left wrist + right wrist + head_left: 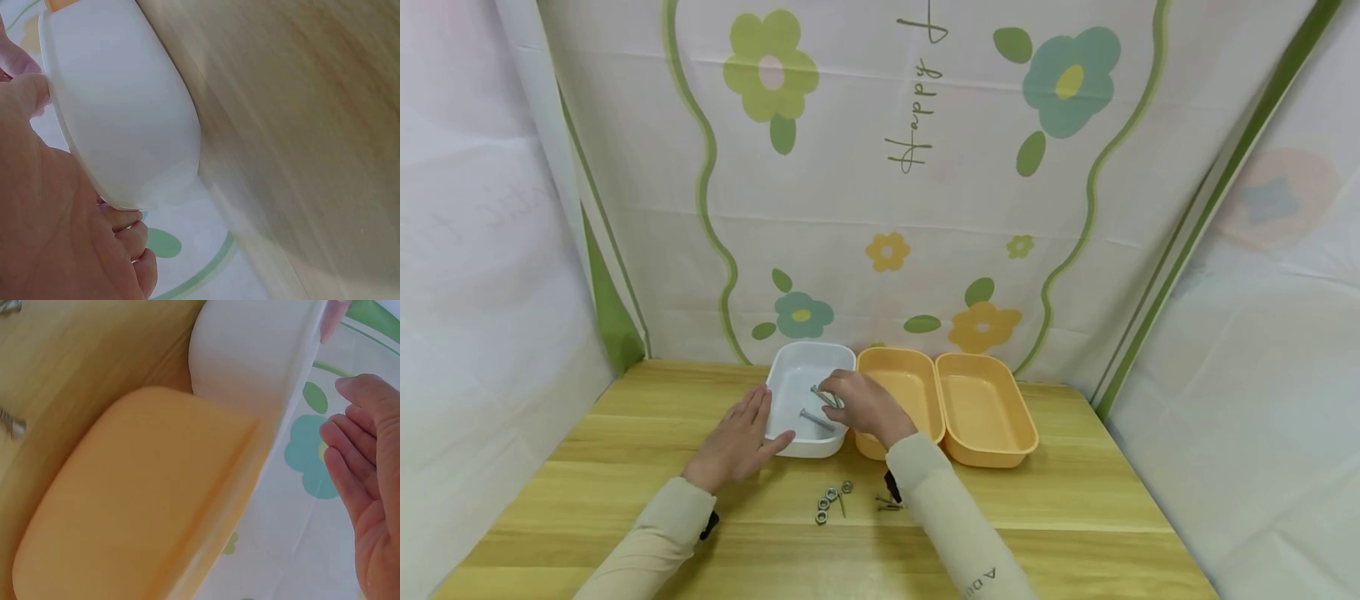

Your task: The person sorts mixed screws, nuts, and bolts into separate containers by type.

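Observation:
A white tray (780, 447) stands on the table and holds long metal bolts (817, 420). My left hand (730, 442) rests against its near left corner, thumb at the front rim and fingers laid along the left side. In the left wrist view, the tray's outer wall (125, 106) fills the space beside that palm. Above the tray's right half is my right hand (865, 404), fingertips just over the bolts. The right wrist view shows this hand (369, 450) with loosely bent fingers and nothing visible between them.
Two yellow trays (901, 358) (988, 458) stand side by side, right of the white one. In front lie several hex nuts (823, 503), a thin screw (842, 505) and a small group of screws (887, 503) by the right sleeve. A flower-printed cloth (820, 208) hangs behind.

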Action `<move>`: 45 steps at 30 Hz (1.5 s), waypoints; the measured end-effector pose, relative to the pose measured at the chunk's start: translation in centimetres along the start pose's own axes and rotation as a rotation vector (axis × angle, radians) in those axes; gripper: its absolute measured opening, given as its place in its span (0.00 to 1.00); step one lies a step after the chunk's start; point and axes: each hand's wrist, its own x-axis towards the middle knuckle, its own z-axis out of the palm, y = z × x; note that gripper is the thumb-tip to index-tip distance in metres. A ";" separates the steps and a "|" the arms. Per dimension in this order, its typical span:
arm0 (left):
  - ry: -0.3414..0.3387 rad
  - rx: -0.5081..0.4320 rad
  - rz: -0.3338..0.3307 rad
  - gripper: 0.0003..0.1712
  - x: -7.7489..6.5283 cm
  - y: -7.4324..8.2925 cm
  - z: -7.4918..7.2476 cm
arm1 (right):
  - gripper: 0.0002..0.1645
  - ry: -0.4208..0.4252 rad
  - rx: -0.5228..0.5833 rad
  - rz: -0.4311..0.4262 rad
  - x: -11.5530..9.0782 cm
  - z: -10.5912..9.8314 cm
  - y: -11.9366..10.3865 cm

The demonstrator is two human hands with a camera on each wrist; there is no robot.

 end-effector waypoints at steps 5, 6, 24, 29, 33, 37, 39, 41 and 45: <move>0.002 -0.006 -0.007 0.53 0.1 0.0 0.0 | 0.18 0.024 0.006 -0.052 -0.7 -0.9 0.7; 0.001 -0.007 -0.009 0.53 0.1 0.0 0.0 | 0.18 0.022 0.008 -0.058 -0.8 -1.1 0.8; 0.013 -0.008 -0.005 0.53 -0.1 0.1 0.1 | 0.30 -0.107 -0.095 -0.054 -5.9 -3.9 4.0; 0.014 -0.006 -0.005 0.53 -0.1 0.0 0.1 | 0.37 -0.191 -0.126 0.004 -8.1 -5.2 4.3; 0.015 -0.009 -0.001 0.53 -0.1 0.0 0.1 | 0.44 -0.263 -0.134 0.075 -9.8 -5.6 4.5; 0.013 -0.011 -0.001 0.53 -0.2 0.0 0.1 | 0.48 -0.284 -0.123 0.123 -11.3 -5.5 4.9; 0.010 -0.010 -0.001 0.53 -0.2 0.0 0.1 | 0.49 -0.275 -0.104 0.137 -12.0 -5.3 5.1; 0.008 -0.009 -0.003 0.54 -0.1 0.0 0.1 | 0.50 -0.265 -0.090 0.144 -12.6 -5.0 5.4; 0.004 -0.014 -0.008 0.54 -0.1 0.0 0.1 | 0.52 -0.239 -0.083 0.154 -13.8 -3.9 5.9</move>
